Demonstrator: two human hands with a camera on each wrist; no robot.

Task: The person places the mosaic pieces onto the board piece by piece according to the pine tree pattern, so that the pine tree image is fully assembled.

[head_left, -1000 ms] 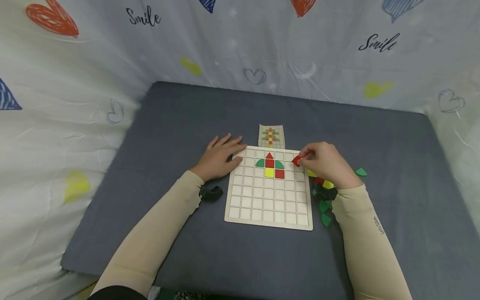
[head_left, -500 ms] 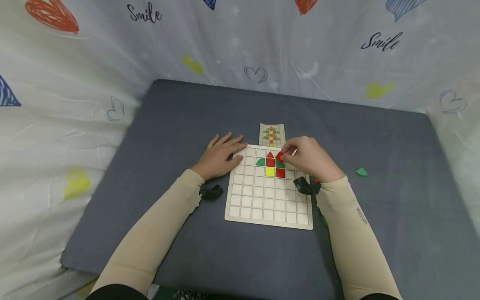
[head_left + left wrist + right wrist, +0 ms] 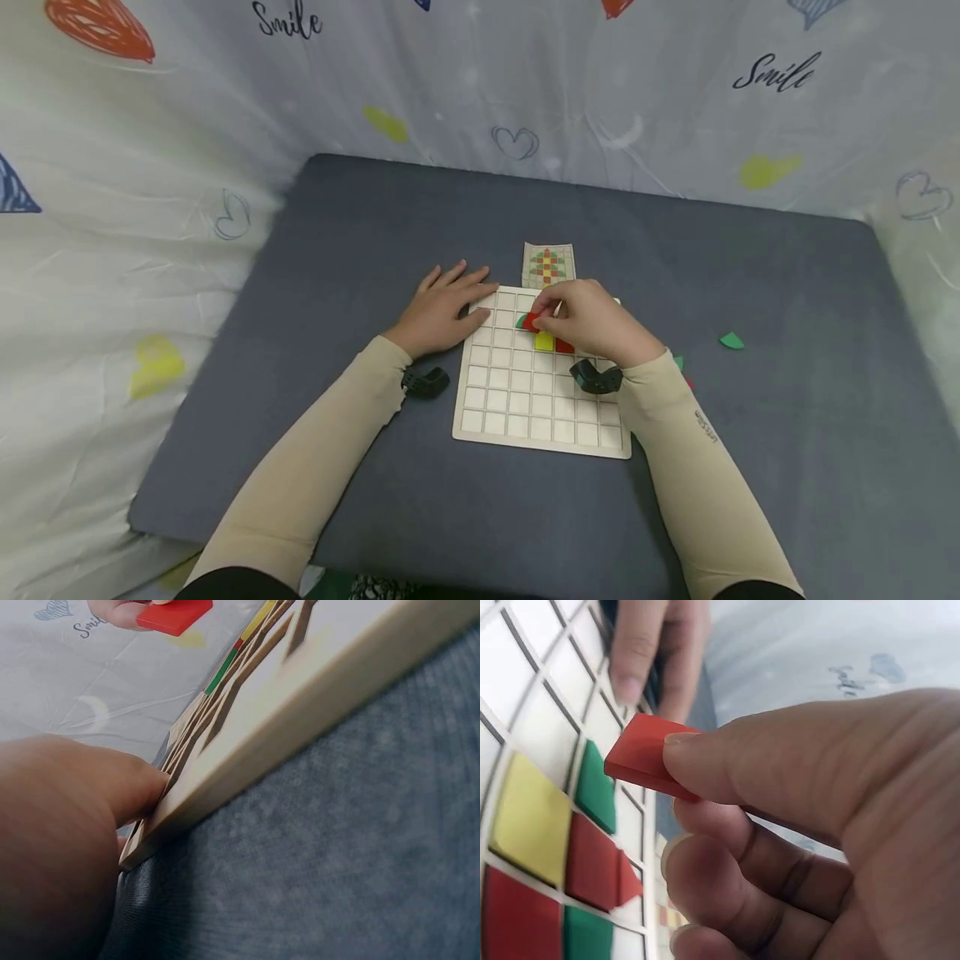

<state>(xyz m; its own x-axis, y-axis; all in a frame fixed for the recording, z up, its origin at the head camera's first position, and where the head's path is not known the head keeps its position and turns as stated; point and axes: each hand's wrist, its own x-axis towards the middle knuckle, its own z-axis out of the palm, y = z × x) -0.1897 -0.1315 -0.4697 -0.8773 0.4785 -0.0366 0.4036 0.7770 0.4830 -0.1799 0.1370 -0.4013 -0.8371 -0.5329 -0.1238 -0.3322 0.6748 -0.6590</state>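
Note:
My right hand (image 3: pixel 588 321) pinches a red square tile (image 3: pixel 645 754) between thumb and fingers, raised over the upper part of the wooden grid board (image 3: pixel 506 400). Below it, in the right wrist view, lie a yellow square (image 3: pixel 531 817), a red square with a red triangle (image 3: pixel 628 881) beside it, another red square and two green quarter-round tiles, all set in cells. My left hand (image 3: pixel 442 312) rests at the board's upper left corner with fingers spread, its thumb (image 3: pixel 139 784) on the rim.
Behind the board lies a pattern card (image 3: pixel 548 263) printed with a coloured tree-like figure. To the right, a loose green tile (image 3: pixel 731 341) lies on the grey table (image 3: pixel 787 417), and more tiles are partly hidden by my right forearm. A white printed curtain hangs behind.
My right hand has carried the red square leftward from the board's right edge to above the placed tiles. The left hand stays at the corner.

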